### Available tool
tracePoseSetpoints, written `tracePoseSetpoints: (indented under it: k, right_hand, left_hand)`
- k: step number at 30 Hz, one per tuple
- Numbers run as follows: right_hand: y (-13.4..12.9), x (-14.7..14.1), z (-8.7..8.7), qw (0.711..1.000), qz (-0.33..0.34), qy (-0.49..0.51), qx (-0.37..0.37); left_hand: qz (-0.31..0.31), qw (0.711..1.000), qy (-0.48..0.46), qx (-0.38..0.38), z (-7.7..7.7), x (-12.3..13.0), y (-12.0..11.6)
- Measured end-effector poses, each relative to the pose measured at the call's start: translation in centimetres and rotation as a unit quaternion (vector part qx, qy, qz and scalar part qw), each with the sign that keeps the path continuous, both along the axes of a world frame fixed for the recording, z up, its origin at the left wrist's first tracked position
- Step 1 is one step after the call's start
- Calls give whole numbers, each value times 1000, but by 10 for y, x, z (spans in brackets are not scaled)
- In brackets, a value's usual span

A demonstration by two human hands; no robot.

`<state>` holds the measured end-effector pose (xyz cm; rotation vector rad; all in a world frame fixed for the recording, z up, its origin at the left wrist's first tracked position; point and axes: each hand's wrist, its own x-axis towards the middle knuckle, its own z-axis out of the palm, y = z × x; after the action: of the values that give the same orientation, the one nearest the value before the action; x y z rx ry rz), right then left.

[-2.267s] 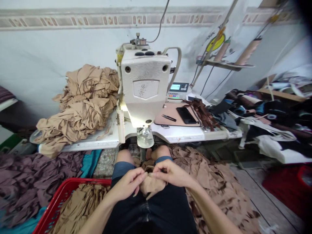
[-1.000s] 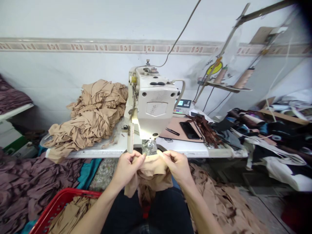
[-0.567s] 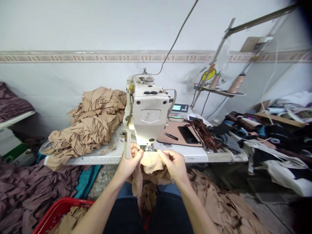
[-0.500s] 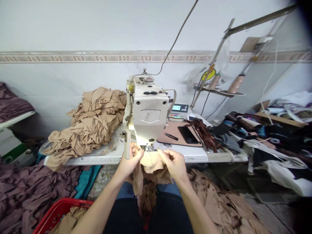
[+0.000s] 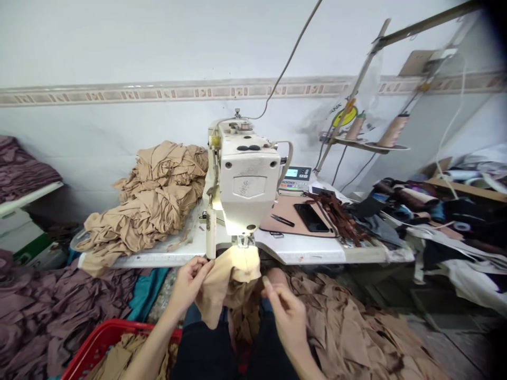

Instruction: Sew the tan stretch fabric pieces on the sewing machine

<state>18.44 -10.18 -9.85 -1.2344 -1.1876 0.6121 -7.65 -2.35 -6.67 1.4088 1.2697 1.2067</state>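
**Far left:** A purple fabric pile (image 5: 51, 301) lies low beside a teal cloth (image 5: 144, 298). A red basket (image 5: 119, 331) holding tan fabric (image 5: 122, 359) sits in front of the pile, near the person's lap.

**Counter, left section:** A tan fabric stack (image 5: 154, 200) rests on the white counter (image 5: 301, 256), left of the machine.

**Left hand:** The left hand (image 5: 189, 287) is raised below the counter edge. Its fingers (image 5: 202, 266) are closed to a narrow pinch on the left edge of the fabric piece.

**Fabric piece:** A beige fabric piece (image 5: 233, 277) hangs from the presser foot (image 5: 245, 241) of the sewing machine (image 5: 247, 184). Its lower part droops toward the lap, between the hands.

**Right hand:** The right hand (image 5: 287, 322) sits lower, just beside the fabric piece. Its fingers (image 5: 266, 282) form a narrow gap, with nothing visibly held.

**Counter, right section:** A tan mat (image 5: 277, 211) carries small scissors (image 5: 282, 220) and a black phone (image 5: 311, 217). Brown strips (image 5: 340, 217) lie beside it.

**Floor, right:** A tan fabric heap (image 5: 348, 327) spreads right of the lap. A mixed cloth heap (image 5: 447, 248) lies farther right.
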Motion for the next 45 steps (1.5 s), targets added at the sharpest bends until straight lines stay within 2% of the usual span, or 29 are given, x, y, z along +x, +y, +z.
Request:
tracePoseSetpoints:
  k: [2,5,7,10,13,17,19,23,24,26,28,30,32,34,38,42,45]
  right_hand:
    - [-8,-18,2,997,74,1,-26]
    - [-4,-44,14,981,168,17,-93]
    - [4,-55,21,976,178,38,-120]
    - [12,-61,27,982,146,61,-107]
    - [9,-52,30,978,155,86,-111]
    - [-5,-20,36,942,251,112,-193]
    - [-13,-2,42,923,301,76,-227]
    - [-24,18,61,893,368,-85,-245]
    - [-25,20,65,884,379,-131,-242]
    - [-24,23,70,861,407,-199,-230]
    - [-22,28,71,837,447,-220,-224]
    - [-20,37,67,834,459,-205,-228]
    - [-20,45,61,853,435,-168,-235]
    - [-20,49,54,879,395,-112,-241]
    - [-18,38,47,920,305,-6,-245]
    - [-12,22,49,937,251,56,-235]
    - [-10,17,59,951,232,26,-205]
  left_hand:
    - [9,999,-35,-21,2,-8,-3]
    - [17,992,-107,-62,12,-5,-8]
    - [0,987,-135,-86,15,3,-14]
    - [-28,987,-128,-97,8,13,-25]
    - [-79,991,-70,-79,-3,16,-35]
    - [-211,976,41,-35,-1,10,-40]
    - [-240,969,65,-18,6,7,-40]
    - [-236,969,61,-30,15,21,-45]
    - [-258,962,72,-46,15,29,-48]
    - [-343,929,101,-89,12,45,-55]
    - [-430,886,114,-132,6,57,-62]
    - [-467,864,103,-159,0,60,-66]
    - [-450,873,84,-167,-4,55,-66]
    - [-405,897,70,-160,-5,47,-65]
    - [-305,943,31,-129,2,37,-64]
    - [-249,963,-25,-98,13,34,-61]
    - [-233,971,34,-34,21,29,-56]
